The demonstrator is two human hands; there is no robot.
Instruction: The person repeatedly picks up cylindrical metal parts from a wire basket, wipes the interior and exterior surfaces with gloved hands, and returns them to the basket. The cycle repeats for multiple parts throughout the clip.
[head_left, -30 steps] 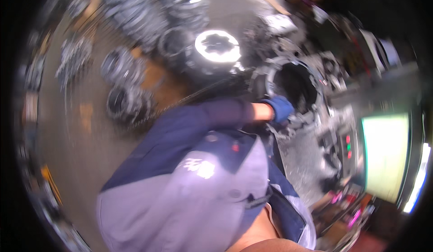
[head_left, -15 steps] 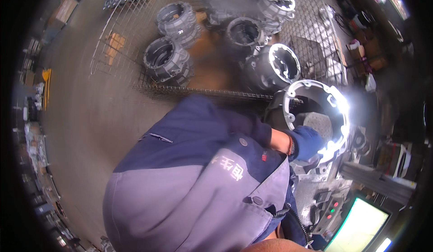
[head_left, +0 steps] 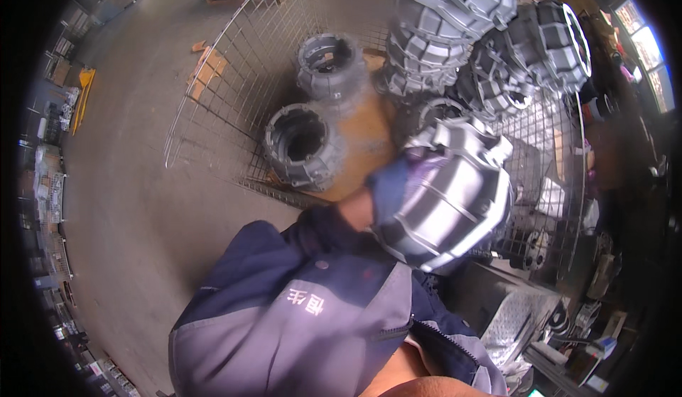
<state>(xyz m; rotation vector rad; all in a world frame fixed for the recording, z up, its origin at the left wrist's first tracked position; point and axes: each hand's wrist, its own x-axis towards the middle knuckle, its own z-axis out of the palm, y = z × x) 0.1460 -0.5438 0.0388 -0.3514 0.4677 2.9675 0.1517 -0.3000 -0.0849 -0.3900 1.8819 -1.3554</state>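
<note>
A silver cast-metal housing (head_left: 455, 198), ribbed outside, hangs tilted in front of my chest, at the near side of a wire mesh cage. My left hand (head_left: 398, 184), in a blue glove, reaches its left side. The fingers lie against the metal, blurred and partly covered by it. My right hand does not show; the housing and my jacket block that side. Behind the held part, another round housing (head_left: 437, 113) stands in the cage, partly covered.
In the wire cage (head_left: 186, 105), two open-topped housings (head_left: 298, 145) stand at the left on a brown board (head_left: 366, 130). More housings (head_left: 426, 34) are stacked at the right. A metal bench (head_left: 511, 319) lies at lower right. Cardboard pieces (head_left: 209, 66) rest by the cage's left wall.
The housing has come up off the bench and moved left towards the cage, turning so its ribbed outside shows. My left hand has moved with it. The view has shifted, and the screen has almost left it.
</note>
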